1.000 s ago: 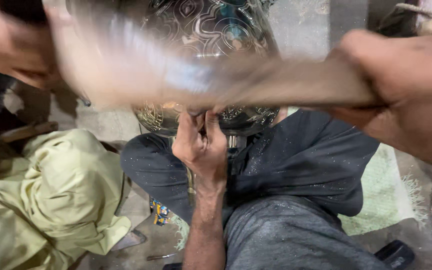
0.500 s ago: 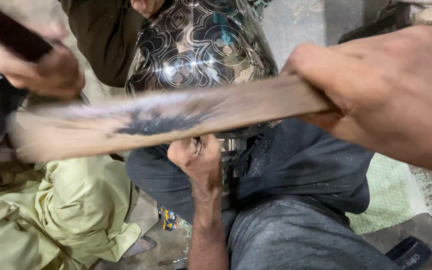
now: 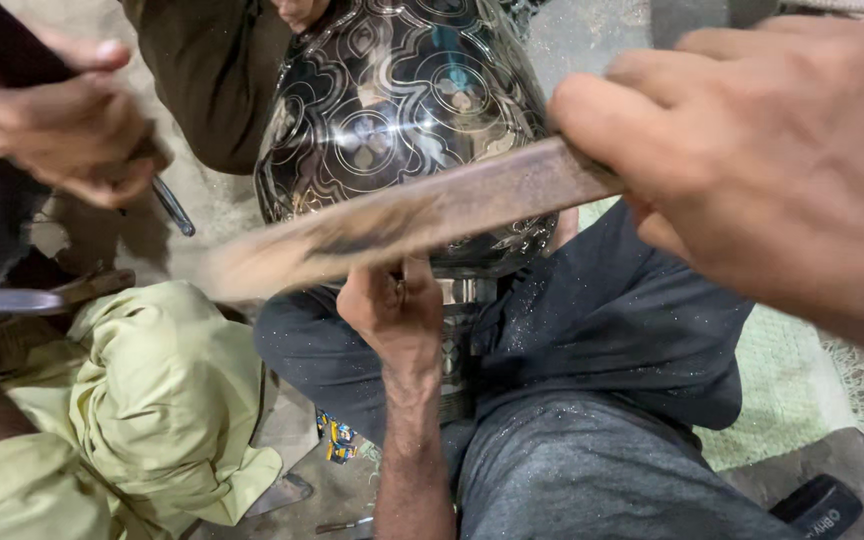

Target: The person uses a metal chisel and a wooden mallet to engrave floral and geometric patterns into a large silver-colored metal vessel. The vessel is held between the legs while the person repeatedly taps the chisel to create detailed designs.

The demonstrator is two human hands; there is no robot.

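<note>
A big dark metal vessel (image 3: 392, 110), engraved with silver floral and ring patterns, stands between my legs. My right hand (image 3: 762, 160) fills the right side, close to the camera, gripping one end of a flat wooden stick (image 3: 422, 215). The stick lies across the vessel's lower belly and its far left end is blurred. My left hand (image 3: 392, 320) reaches up from below, fingers curled against the vessel's underside and holding it. My dark grey trousers (image 3: 602, 460) are speckled with fine dust.
Another person's hand (image 3: 72, 130) at upper left grips a thin metal rod (image 3: 172, 208). Pale green clothing (image 3: 152, 400) is bunched at lower left, with a metal tool (image 3: 22, 298) beside it. A green mat (image 3: 782, 390) lies right, a black object (image 3: 817, 505) at bottom right.
The stick has swung down across the vessel and drawn back to the right. The other person's hand has dropped lower. My left hand stays under the vessel.
</note>
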